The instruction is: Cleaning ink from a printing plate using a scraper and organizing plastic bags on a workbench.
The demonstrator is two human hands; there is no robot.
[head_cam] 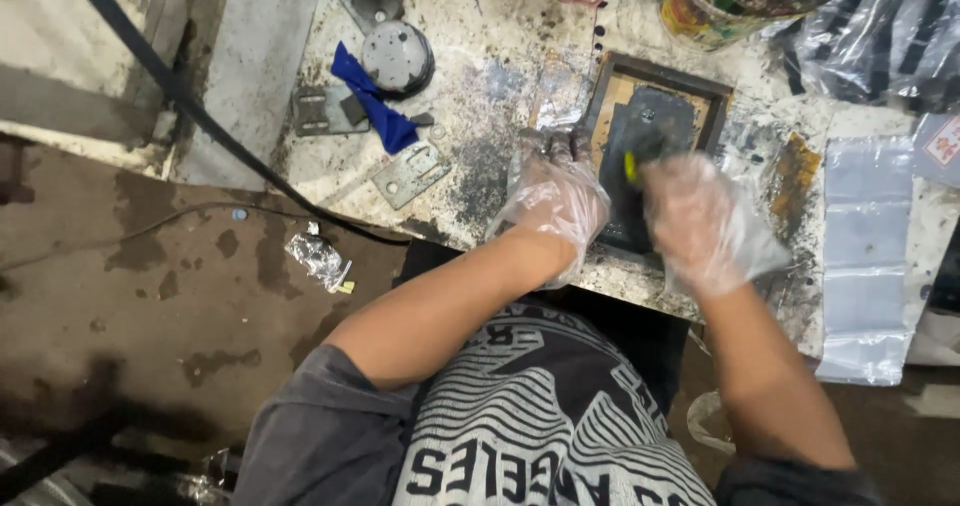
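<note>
Gloves of thin clear plastic cover both hands at the stained white workbench (480, 56). Everything sits around one landmark: the shallow dark-framed rectangular tray (662, 71) near the bench's front edge.

From the head view, the left hand (553, 198) rests at the tray's left rim, fingers curled down against the frame, steadying it rather than pinching anything. The right hand (705, 221) is over the tray, closed around a small yellow-tipped tool (631, 166) pressed onto the dark flat plate (640, 146) lying inside; motion blur hides the exact finger hold.

The plate looks stiff, thin and probably slick with dark residue, so the tray frame seems the safer place to take hold.

Left of the tray lie a blue cloth (375, 106) and a round grey metal disc (397, 56); behind it stands a paint-streaked can (715, 6).
</note>
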